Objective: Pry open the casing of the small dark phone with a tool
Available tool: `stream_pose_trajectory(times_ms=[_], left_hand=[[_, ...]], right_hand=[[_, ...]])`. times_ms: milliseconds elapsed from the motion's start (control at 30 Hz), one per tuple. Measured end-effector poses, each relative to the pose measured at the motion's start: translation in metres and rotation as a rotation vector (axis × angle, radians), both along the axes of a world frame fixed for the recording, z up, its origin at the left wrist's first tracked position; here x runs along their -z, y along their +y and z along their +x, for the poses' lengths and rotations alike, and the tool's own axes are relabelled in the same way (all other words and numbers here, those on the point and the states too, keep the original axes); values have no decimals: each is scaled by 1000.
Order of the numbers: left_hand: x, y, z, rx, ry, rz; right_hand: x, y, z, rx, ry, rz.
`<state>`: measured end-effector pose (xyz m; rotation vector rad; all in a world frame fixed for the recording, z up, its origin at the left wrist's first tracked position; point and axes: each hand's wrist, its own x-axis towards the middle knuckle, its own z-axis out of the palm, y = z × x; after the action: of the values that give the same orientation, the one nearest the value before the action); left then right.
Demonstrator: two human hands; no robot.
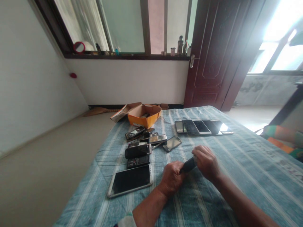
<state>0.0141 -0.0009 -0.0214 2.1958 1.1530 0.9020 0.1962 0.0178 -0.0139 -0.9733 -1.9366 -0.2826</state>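
Observation:
Both my hands meet over the striped blue cloth (248, 176) on the table. My left hand (171, 179) and my right hand (206, 162) are each closed round one end of a small dark phone (188, 165), held just above the cloth. To the left of my hands lies a large white-edged smartphone (130, 181), screen up. Beyond it sits a heap of several old keypad phones (142, 143). One lone smartphone (172, 143) lies tilted just ahead of my hands.
A row of several smartphones (203, 127) lies side by side at the far middle of the table. An open orange cardboard box (144, 115) stands at the far left edge. A dark wooden door (216, 53) and a window sill with small items (132, 52) are behind.

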Motion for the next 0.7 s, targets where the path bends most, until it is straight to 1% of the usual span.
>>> stream_pose_trajectory(times_ms=[167,267,433,700], left_hand=[[6,1,2,-19,-12,85],[8,2,3,-37,-28,114],[6,0,2,-12,-42,107],[4,0,0,2,-56,97]], right_hand=[[-4,-18,-31,-27,-33,2],[-7,-26,-44,-65,-62,-14],[-11,-29,-43,-128,-75,-71],[-13,-28,-35,-186,-197,-135]])
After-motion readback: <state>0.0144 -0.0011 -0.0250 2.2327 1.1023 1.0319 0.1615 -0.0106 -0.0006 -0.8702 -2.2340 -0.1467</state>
